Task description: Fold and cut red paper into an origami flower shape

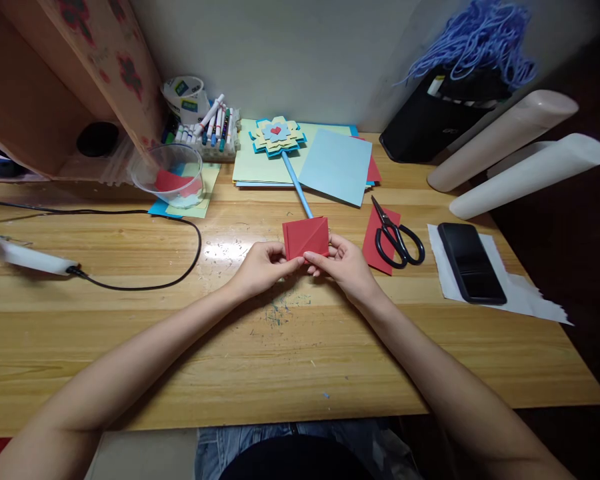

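Both hands hold a folded piece of red paper (305, 238) above the middle of the table; a diagonal crease or fold edge crosses its front. My left hand (266, 267) grips its left and lower edge, thumb on the front. On the right side, my right hand (344, 263) pinches the lower right edge, its thumb meeting the left one. Just behind the red paper lies a layered paper flower (277, 137) with a red heart centre and a blue paper stem (297, 183). Black-handled scissors (399, 243) rest on another red paper piece (373, 250) at the right.
A light blue sheet (337, 167) lies on stacked coloured paper. Markers (215, 127) and a plastic cup (167, 177) with paper scraps stand back left. A white corded tool (35, 257) lies left. To the right are a phone (473, 263), white rolls (530, 175) and a black holder (430, 127).
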A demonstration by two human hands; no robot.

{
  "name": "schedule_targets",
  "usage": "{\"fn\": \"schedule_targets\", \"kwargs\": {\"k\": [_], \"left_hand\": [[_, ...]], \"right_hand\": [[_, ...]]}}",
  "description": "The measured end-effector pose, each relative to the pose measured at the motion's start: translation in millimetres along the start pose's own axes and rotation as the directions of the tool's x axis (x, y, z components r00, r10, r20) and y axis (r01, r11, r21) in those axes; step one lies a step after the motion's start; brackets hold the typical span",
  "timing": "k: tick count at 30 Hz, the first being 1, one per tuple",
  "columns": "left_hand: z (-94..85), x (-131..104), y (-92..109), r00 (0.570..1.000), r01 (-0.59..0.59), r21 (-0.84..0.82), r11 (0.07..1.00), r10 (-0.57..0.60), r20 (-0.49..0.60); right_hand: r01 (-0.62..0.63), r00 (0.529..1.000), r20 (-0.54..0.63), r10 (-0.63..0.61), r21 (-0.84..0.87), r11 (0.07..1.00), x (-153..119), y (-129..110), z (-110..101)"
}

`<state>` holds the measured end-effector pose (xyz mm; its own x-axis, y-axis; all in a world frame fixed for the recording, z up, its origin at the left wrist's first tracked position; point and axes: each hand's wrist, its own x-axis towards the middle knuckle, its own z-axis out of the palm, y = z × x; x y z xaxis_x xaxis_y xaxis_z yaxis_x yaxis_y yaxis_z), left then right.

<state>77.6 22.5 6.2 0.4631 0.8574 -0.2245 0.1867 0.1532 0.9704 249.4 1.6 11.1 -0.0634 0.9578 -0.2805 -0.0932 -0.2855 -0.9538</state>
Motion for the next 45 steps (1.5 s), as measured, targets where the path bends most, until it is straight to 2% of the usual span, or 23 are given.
{"fn": "schedule_targets", "kwargs": {"k": [5, 10, 15, 20, 22, 25, 27, 32, 37, 39, 42, 45], "left_hand": [[-1.1, 2.0, -1.6, 1.0, 0.012, -0.015, 1.0, -0.012, -0.004], [-1.8, 3.3, -1.6, 1.0, 0.026, -0.013, 1.0, -0.025, 0.007], [-3.1, 4.4, -0.4, 1.0, 0.021, 0.025, 0.999, -0.021, 0.011], [-3.8, 4.8, 1.0, 1.0, 0.02, 0.033, 0.999, -0.021, 0.022], [-3.9, 5.2, 1.5, 1.0, 0.018, 0.009, 1.0, -0.018, 0.016], [-4.5, 5.6, 3.3, 0.999, 0.031, -0.061, 0.998, -0.032, -0.006], [-4.9, 5.2, 5.6, 0.998, 0.059, -0.089, 0.994, -0.06, -0.004], [-5.3, 2.1, 11.1, 0.992, 0.115, -0.121, 0.986, -0.108, 0.062], [-6.5, 1.3, 11.5, 0.988, 0.124, -0.189, 0.974, -0.105, 0.11], [-7.4, 1.3, 11.0, 0.986, 0.137, -0.211, 0.968, -0.114, 0.119], [-9.0, 1.4, 10.3, 0.981, 0.157, -0.242, 0.957, -0.124, 0.147], [-10.5, 2.0, 10.3, 0.973, 0.187, -0.274, 0.943, -0.141, 0.181]], "right_hand": [[-0.069, 0.996, 0.051, 0.069, -0.003, 0.998, -0.7, -3.1, -2.2], [-0.05, 0.997, 0.054, 0.049, 0.017, 0.999, 0.0, -1.4, -2.7], [-0.063, 0.989, 0.137, 0.059, 0.023, 0.998, 2.6, -3.4, -12.1], [-0.172, 0.949, 0.271, 0.162, 0.015, 0.985, 2.0, -12.6, -20.7], [-0.168, 0.957, 0.245, 0.159, 0.015, 0.986, 1.8, -15.2, -21.4], [-0.061, 0.995, 0.084, 0.06, 0.016, 0.998, 2.9, -16.3, -21.2], [0.01, 1.0, 0.018, -0.01, 0.008, 1.0, 4.0, -15.4, -20.6], [0.088, 0.995, 0.037, -0.088, -0.01, 0.996, 3.4, -12.0, -16.8], [0.218, 0.973, 0.12, -0.198, -0.179, 0.959, -2.0, -14.9, -17.2], [0.34, 0.939, 0.154, -0.307, -0.298, 0.892, -3.2, -16.0, -20.4], [0.544, 0.838, 0.244, -0.489, -0.46, 0.702, -2.6, -14.6, -27.3], [0.652, 0.75, 0.352, -0.56, -0.535, 0.537, -0.6, -10.1, -33.8]]}}
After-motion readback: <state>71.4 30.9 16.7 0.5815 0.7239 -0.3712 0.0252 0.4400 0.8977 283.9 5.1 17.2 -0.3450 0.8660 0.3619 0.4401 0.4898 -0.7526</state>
